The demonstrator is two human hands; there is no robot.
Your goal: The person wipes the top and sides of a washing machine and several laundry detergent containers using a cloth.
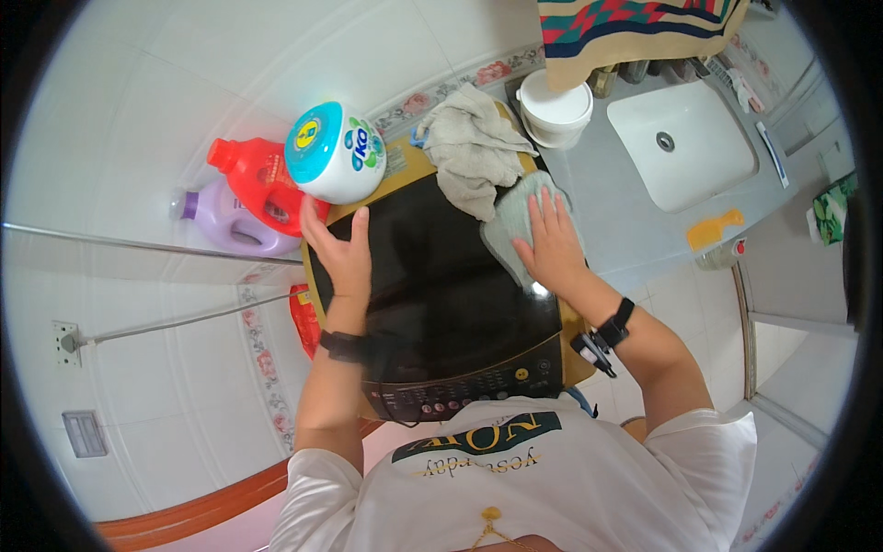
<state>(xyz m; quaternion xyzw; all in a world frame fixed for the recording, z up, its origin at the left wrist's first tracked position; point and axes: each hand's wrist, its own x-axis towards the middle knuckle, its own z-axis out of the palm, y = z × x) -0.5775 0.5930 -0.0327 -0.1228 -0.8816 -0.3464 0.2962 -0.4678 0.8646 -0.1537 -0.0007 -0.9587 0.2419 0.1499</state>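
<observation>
A top-loading washing machine with a glossy black lid (441,276) and a gold-coloured rim stands before me. My right hand (555,241) lies flat on a pale green cloth (514,217), pressing it against the lid's right side without curling around it. My left hand (341,252) is raised over the left edge, empty, thumb and fingers spread. Its fingertips are close to a white tub with a turquoise lid (334,152) and a red detergent jug (259,176); whether they touch is unclear. A crumpled beige towel (472,145) sits at the back of the machine, beside the green cloth.
Behind the red jug is a lilac jug (231,217). On the right, a grey counter (593,207) holds a white lidded bucket (555,107), a sink (679,145) and a yellow comb (714,229). A cable (193,321) runs from a wall socket (67,343). Patterned fabric (635,31) hangs above.
</observation>
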